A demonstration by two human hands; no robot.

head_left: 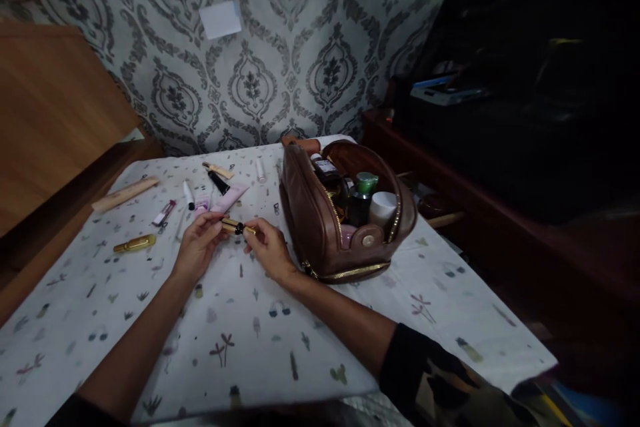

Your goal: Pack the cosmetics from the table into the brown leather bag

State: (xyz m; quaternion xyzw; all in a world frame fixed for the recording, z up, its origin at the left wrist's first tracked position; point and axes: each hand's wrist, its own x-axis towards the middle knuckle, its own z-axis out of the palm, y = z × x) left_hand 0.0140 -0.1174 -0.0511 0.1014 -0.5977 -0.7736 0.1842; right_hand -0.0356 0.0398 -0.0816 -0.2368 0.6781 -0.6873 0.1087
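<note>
A small black and gold tube (233, 227) is held level between my two hands, above the patterned cloth. My left hand (199, 244) pinches its left end, and my right hand (268, 245) grips the gold right end. Just right of my right hand stands an open brown toiletry bag (313, 213). Inside the bag are a green-capped jar (367, 183), a white-lidded jar (383, 205) and a dark bottle (326, 168). Beyond my left hand lie a pink tube (231, 197), a black tube (218, 181) and a white tube (189, 195).
On the cloth-covered table (260, 347), a gold tube (135, 243), a long beige item (125, 194) and a small dark pink tube (164, 213) lie at left. A white cylinder (261, 170) is near the back. Wooden furniture (60, 93) borders the left side.
</note>
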